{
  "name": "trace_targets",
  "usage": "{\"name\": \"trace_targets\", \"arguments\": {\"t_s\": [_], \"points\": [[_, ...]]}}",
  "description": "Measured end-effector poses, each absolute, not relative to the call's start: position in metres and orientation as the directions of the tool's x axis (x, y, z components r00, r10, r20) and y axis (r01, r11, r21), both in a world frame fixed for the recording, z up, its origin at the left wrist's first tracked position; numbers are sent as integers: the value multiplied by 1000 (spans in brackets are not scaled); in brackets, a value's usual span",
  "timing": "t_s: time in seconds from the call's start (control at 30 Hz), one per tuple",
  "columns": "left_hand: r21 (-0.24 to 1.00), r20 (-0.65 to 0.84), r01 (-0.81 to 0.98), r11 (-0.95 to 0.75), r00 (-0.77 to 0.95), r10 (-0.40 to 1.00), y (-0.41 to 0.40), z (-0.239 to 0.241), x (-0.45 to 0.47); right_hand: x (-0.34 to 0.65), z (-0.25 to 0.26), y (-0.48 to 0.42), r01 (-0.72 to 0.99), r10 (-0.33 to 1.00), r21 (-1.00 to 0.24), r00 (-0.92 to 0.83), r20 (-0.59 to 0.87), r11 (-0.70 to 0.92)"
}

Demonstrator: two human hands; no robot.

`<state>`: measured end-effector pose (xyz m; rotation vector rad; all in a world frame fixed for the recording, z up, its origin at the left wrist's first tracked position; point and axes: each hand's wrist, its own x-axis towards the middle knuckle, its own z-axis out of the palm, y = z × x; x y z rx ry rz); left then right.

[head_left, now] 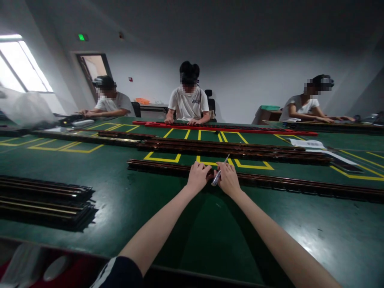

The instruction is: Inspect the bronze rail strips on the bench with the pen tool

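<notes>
Long dark rail [285, 183]: lies flat on the green tabletop [210, 236]. Its long axis runs crosswise to the person, from left of centre out to the right edge of view. Both hands meet it near its left third, straight ahead at full reach.

Left hand [198, 176]: grip bent down, knuckles up, fingers resting on the rail's top. Whether they clasp it or only press on it cannot be told.

Right hand [229, 180]: just beside the left, also touching the rail. Grip closed about a slim silvery tool [216, 177], whose thin tip slants up and away to the right (kind of tool too small to tell). The tool sits in the gap between the two hands, directly over the rail.

Further rails [210, 149]: parallel, farther across, over yellow marking lines [162, 159].

Stacked rails [45, 200]: near left, well apart from the hands.

Red tray [228, 129]: far side, where three other people sit.
</notes>
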<state>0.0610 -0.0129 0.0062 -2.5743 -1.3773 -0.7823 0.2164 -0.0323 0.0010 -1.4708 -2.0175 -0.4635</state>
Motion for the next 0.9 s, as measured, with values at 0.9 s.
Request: {"name": "trace_targets", "arguments": {"t_s": [0.9], "points": [[687, 408, 675, 269, -664, 627, 11, 21, -118, 224, 9, -41, 941, 868, -76, -270, 417, 330]]}}
